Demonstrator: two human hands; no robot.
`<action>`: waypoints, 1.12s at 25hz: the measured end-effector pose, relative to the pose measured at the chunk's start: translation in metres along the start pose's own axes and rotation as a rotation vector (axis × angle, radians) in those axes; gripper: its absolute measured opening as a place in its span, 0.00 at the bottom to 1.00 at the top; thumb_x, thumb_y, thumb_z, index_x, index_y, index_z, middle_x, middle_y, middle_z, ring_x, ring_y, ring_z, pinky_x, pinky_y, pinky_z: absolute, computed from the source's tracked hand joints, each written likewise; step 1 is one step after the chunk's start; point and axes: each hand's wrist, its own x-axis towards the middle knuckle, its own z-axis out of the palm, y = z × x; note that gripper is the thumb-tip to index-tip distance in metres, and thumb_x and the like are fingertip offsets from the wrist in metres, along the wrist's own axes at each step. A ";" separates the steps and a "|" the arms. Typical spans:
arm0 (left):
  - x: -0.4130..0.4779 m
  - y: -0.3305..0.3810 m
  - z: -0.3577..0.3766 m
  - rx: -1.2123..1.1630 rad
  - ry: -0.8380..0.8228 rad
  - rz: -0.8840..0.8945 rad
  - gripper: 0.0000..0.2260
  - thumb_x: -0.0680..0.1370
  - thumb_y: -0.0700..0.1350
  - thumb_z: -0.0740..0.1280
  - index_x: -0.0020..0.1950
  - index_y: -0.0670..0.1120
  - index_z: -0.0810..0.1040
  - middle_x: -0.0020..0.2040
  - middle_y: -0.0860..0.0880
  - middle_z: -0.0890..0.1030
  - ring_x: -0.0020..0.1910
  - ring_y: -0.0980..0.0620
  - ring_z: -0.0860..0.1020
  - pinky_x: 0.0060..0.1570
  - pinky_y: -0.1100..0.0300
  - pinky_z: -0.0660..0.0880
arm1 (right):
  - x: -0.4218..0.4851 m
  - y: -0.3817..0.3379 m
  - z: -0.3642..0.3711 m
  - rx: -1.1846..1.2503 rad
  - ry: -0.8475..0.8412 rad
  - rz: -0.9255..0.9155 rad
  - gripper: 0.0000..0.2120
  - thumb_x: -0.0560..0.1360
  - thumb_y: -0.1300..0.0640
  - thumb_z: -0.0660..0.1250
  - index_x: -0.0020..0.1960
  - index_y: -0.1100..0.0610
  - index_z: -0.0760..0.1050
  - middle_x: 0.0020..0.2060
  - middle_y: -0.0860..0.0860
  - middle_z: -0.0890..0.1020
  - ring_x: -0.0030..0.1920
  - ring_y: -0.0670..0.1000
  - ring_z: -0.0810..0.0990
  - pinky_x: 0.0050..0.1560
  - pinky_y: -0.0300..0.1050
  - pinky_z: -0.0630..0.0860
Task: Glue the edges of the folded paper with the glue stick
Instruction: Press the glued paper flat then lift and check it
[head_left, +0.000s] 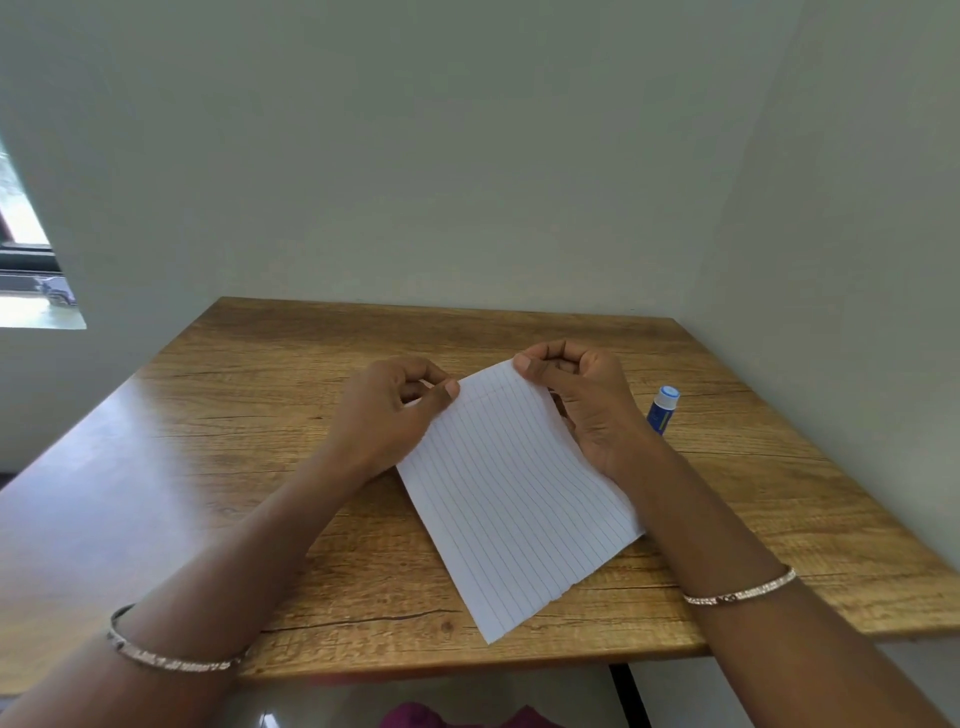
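My left hand (387, 415) and right hand (582, 400) pinch the paper's (514, 499) far corners; the glue stick (662, 409) lies just beyond my right hand.

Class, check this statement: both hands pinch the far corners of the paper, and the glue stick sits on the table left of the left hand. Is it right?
No. The head view shows the glue stick right of the right hand, not left of the left hand. It does sit on the table, and both hands pinch the paper at its far corners.

Wooden table (260, 467), window (31, 270), bracelets (171, 660).
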 end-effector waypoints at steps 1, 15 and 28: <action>0.000 -0.001 0.001 0.158 0.020 0.080 0.10 0.78 0.56 0.68 0.51 0.52 0.83 0.44 0.56 0.86 0.44 0.56 0.83 0.44 0.54 0.79 | 0.000 0.001 0.000 -0.037 -0.004 -0.029 0.08 0.70 0.59 0.79 0.46 0.60 0.83 0.41 0.55 0.87 0.43 0.50 0.84 0.50 0.48 0.79; 0.047 0.007 0.025 -0.004 -0.114 0.071 0.05 0.76 0.49 0.73 0.47 0.49 0.84 0.41 0.52 0.85 0.41 0.52 0.84 0.44 0.54 0.81 | 0.003 0.004 -0.002 -0.216 -0.034 -0.084 0.10 0.71 0.53 0.79 0.47 0.59 0.86 0.41 0.54 0.89 0.44 0.51 0.88 0.48 0.46 0.82; 0.046 -0.005 0.022 -0.085 -0.012 0.026 0.06 0.77 0.51 0.72 0.51 0.51 0.84 0.39 0.53 0.85 0.39 0.54 0.85 0.41 0.57 0.79 | 0.007 0.004 -0.006 -0.466 -0.104 -0.073 0.09 0.71 0.51 0.78 0.45 0.56 0.86 0.39 0.50 0.87 0.40 0.48 0.85 0.43 0.43 0.79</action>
